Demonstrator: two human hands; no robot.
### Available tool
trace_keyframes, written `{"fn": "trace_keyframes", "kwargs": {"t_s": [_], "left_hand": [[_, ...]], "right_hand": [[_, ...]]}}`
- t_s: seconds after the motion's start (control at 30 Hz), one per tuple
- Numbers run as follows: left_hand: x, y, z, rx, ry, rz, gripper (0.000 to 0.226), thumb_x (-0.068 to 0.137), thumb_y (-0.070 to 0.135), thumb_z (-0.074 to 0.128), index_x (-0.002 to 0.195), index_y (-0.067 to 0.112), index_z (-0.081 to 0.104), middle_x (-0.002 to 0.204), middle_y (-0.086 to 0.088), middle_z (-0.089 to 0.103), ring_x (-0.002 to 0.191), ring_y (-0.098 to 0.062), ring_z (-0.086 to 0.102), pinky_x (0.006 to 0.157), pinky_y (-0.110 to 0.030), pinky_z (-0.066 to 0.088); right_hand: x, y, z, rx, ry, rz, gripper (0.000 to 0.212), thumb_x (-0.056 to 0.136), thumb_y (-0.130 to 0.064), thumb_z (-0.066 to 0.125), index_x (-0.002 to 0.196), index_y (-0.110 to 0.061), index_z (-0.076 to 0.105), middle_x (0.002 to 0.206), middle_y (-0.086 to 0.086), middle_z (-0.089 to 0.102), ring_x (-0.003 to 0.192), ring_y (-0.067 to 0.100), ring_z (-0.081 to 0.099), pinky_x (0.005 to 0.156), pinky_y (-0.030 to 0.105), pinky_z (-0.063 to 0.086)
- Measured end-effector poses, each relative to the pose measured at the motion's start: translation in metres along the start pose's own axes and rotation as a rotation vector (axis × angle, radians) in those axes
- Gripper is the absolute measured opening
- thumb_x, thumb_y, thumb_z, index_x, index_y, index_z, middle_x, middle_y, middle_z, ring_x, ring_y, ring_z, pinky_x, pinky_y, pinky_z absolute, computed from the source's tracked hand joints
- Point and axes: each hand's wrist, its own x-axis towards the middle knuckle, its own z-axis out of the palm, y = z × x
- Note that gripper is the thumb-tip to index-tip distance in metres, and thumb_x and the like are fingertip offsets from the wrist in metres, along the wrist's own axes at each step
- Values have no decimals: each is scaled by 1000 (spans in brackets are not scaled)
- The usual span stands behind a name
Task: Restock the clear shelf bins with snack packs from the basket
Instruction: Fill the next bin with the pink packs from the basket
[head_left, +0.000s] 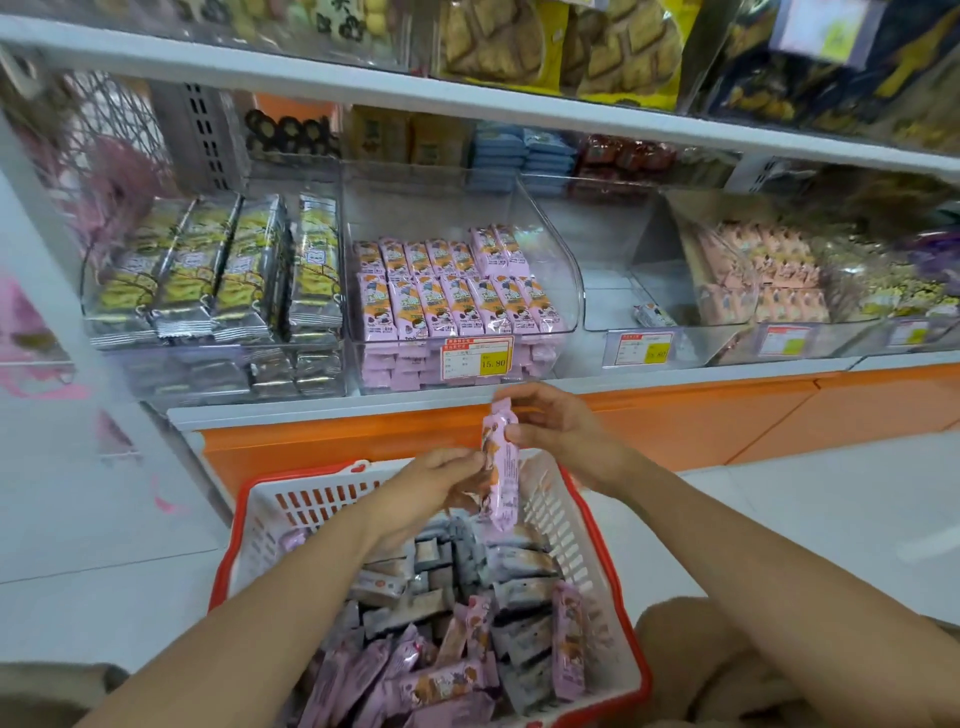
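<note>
- A pink snack pack (500, 462) stands nearly upright in the air just above the far end of the basket (244, 519), held between both hands.
- The right hand (558, 431) pinches the pack's upper part with thumb and curled fingers, above the basket's far rim.
- The left hand (431, 488) has its fingers curled against the pack's left edge at mid-height and grips it too, over the basket's far half.
- The basket is white with a red rim. It holds loose pink packs (441, 680) at its near end and grey packs (519, 571) toward its middle.
- Beyond the basket, straight ahead on the shelf, a clear bin (550, 270) holds rows of matching pink packs (447, 296), with a yellow price tag (477, 356) on its front.
- Beyond the basket and to the right, another clear bin (613, 291) holds one small pack (653, 314).
- Beyond the basket and to the left, a bin of yellow-and-black packs (218, 270).
- Between basket and bins runs an orange shelf base (675, 415).
</note>
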Motion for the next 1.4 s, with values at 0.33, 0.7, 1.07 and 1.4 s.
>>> {"fn": "trace_keyframes", "kwargs": {"t_s": [0.33, 0.7, 1.07, 1.4], "left_hand": [[-33, 54, 10, -180, 141, 187, 6, 94, 13, 60, 94, 8, 56, 78, -8, 70, 68, -18, 68, 55, -22, 47], [-23, 83, 0, 398, 666, 625, 13, 96, 20, 62, 99, 8, 59, 91, -2, 65, 85, -13, 61, 77, -28, 49], [-9, 58, -58, 1644, 736, 655, 89, 71, 26, 78, 149, 6, 40, 151, -11, 45, 138, -29, 43, 122, -47, 4], [6, 49, -61, 1618, 819, 767, 89, 65, 15, 78, 146, 4, 42, 149, -12, 48, 135, -30, 48, 123, -46, 1]], "right_hand": [[-20, -31, 20, -152, 189, -226, 39, 84, -15, 75, 117, -13, 54, 103, 8, 59, 93, 17, 58, 87, 39, 50], [-5, -68, 36, -407, 293, -380, 29, 83, -5, 74, 101, -21, 59, 95, -12, 64, 84, 10, 60, 74, 27, 51], [115, -94, 19, -648, 621, -220, 22, 87, -18, 71, 105, -22, 60, 97, -6, 56, 74, 7, 54, 65, 31, 48], [186, -77, 6, -854, 650, -124, 24, 86, -20, 72, 109, -14, 66, 113, 10, 67, 102, 27, 63, 84, 32, 48]]}}
